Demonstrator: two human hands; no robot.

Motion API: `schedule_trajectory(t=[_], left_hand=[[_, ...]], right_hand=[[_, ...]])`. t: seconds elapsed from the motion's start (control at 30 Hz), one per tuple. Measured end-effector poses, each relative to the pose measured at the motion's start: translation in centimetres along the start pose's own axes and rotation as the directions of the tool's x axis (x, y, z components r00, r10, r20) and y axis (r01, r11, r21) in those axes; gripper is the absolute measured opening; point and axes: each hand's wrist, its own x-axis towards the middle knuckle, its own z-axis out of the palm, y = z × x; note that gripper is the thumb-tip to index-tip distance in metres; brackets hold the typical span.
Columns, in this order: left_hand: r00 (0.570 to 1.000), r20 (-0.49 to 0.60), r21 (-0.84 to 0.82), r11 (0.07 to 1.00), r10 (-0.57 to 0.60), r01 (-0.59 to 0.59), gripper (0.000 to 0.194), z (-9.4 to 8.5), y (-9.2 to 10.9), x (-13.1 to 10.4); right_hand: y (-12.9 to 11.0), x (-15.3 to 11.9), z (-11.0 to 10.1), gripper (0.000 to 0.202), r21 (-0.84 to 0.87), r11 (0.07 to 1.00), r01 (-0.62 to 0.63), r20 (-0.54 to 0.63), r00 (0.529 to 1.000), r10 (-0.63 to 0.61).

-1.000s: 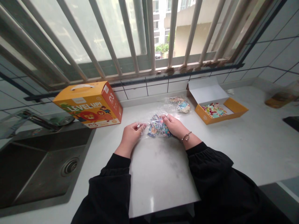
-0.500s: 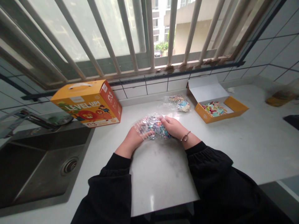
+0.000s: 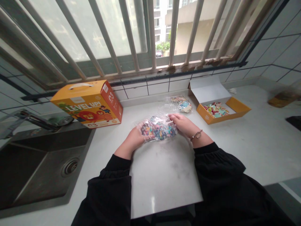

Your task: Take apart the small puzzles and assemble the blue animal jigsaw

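Note:
Between my hands is a clear plastic bag of small colourful puzzle pieces (image 3: pixel 161 128), held above the white counter (image 3: pixel 164 172). My left hand (image 3: pixel 134 138) supports the bag from its left side, with fingers partly under and behind the plastic. My right hand (image 3: pixel 182 124) pinches the bag's upper right edge between thumb and fingers. Behind the bag lies a second clear bag of pieces (image 3: pixel 182 105). To the right of that bag, an open orange box (image 3: pixel 216 119) has its white lid up and loose puzzle pieces (image 3: pixel 217 109) inside.
An orange "LEVEL UP!" carton (image 3: pixel 88 105) with a handle stands at the back left. Nearer on the left are a dark sink (image 3: pixel 44 169) and a faucet (image 3: pixel 35 121). A barred window (image 3: pixel 131 40) runs along the back. At far right sits a blurred orange-brown item (image 3: pixel 282 99).
My right hand has moved right and slightly up along the bag. The bag now looks spread wider, showing more of its pieces. My left hand has barely moved.

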Motion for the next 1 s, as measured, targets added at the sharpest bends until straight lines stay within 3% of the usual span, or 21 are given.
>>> schedule_trajectory(t=[0.07,0.13,0.23,0.3,0.4,0.67,0.77,0.9,1.0], left_hand=[[0.999,0.049,0.188,0.982,0.022,-0.031,0.073,-0.2,-0.1,0.0],[0.996,0.087,0.34,0.939,0.03,-0.058,0.076,-0.4,-0.2,0.0],[0.994,0.11,0.437,0.898,0.003,-0.051,0.089,-0.5,-0.4,0.1],[0.989,0.15,0.43,0.9,0.0,-0.065,0.097,-0.5,-0.4,0.2],[0.976,0.214,0.386,0.916,0.026,-0.109,0.102,-0.2,-0.2,0.2],[0.965,0.238,0.48,0.851,0.107,-0.212,0.099,0.3,0.0,0.1],[0.948,0.267,0.561,0.772,0.173,-0.299,0.087,0.4,-0.2,0.2],[0.929,0.271,0.692,0.62,0.252,-0.37,0.053,0.1,-0.7,0.6],[0.893,0.337,0.734,0.51,0.299,-0.448,0.05,0.0,-1.1,1.0]], right_hand=[[0.2,-0.3,-1.8,0.047,-0.122,0.992,-0.029,0.084,0.996,0.039],[0.2,-0.6,-3.2,0.04,-0.126,0.987,-0.102,0.134,0.984,0.118],[-0.2,-1.2,-4.0,0.043,-0.008,0.979,-0.204,0.261,0.945,0.199],[-0.5,-1.4,-3.8,0.047,0.107,0.973,-0.206,0.317,0.934,0.163],[-0.9,-1.4,-3.1,0.044,0.254,0.954,-0.157,0.276,0.958,0.085],[-0.9,-1.0,-1.9,0.038,0.339,0.931,-0.136,0.1,0.989,0.108],[-1.1,-1.2,-1.6,0.038,0.324,0.936,-0.138,0.069,0.99,0.123],[-1.1,-1.2,-1.5,0.041,0.301,0.941,-0.152,0.019,0.988,0.153],[-0.9,-1.0,-1.2,0.046,0.354,0.922,-0.157,0.037,0.987,0.154]])
